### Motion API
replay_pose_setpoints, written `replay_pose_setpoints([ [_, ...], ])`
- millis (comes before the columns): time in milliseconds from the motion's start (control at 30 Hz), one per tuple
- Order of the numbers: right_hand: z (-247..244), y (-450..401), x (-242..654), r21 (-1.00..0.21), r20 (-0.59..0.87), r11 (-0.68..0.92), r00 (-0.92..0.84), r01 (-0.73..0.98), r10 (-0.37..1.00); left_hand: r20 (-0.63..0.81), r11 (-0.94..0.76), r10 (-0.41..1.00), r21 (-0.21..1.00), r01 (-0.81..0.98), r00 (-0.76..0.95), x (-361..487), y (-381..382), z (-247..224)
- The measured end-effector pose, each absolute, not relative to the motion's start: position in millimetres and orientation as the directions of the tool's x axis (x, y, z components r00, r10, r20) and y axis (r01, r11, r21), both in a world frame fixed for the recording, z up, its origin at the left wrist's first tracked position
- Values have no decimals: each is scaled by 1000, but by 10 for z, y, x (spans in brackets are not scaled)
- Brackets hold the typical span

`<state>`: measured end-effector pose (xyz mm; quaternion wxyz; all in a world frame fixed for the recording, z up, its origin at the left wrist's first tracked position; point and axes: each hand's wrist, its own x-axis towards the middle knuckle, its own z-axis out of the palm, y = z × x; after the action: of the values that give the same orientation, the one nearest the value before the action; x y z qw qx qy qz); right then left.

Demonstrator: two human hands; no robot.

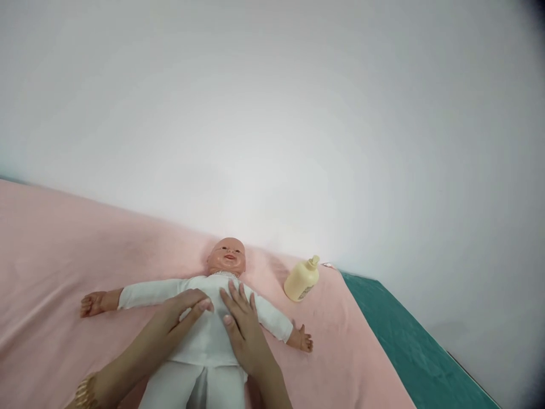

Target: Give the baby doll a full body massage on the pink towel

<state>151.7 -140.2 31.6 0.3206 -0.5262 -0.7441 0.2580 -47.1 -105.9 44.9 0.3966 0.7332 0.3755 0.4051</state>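
A baby doll (229, 257) in a white long-sleeved top (206, 341) and white trousers lies on its back with arms spread wide. My left hand (185, 312) is over the left side of the doll's chest, its fingers curled and the thumb close to the fingertips. Whatever those fingertips may hold is hidden. On the other side of the chest, my right hand (242, 324) lies flat, fingers stretched out over the top. A gold-coloured bracelet (86, 392) circles my left wrist.
A pale yellow pump bottle (301, 281) stands to the right of the doll's head. Pink cloth (349, 352) lies under both, over a green surface (409, 335) showing at the right. A plain white wall (272, 113) rises behind.
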Motion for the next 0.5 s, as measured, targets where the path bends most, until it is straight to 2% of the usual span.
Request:
replay_pose_setpoints([
  [133,155,-1341,1591,-685,217,196,-60,702,974,283,-557,648,809,187,707,-453,-1132,548],
  [267,85,-1307,1634,-585,279,96,88,805,956,224,-666,527,709,233,820,-431,-1127,531],
  [400,88,-1308,1630,-490,256,29,112,871,960,194,-750,493,589,302,848,-429,-1064,414],
  [500,100,-1315,1612,-468,237,15,109,883,965,224,-751,575,526,399,787,-411,-1007,254],
])
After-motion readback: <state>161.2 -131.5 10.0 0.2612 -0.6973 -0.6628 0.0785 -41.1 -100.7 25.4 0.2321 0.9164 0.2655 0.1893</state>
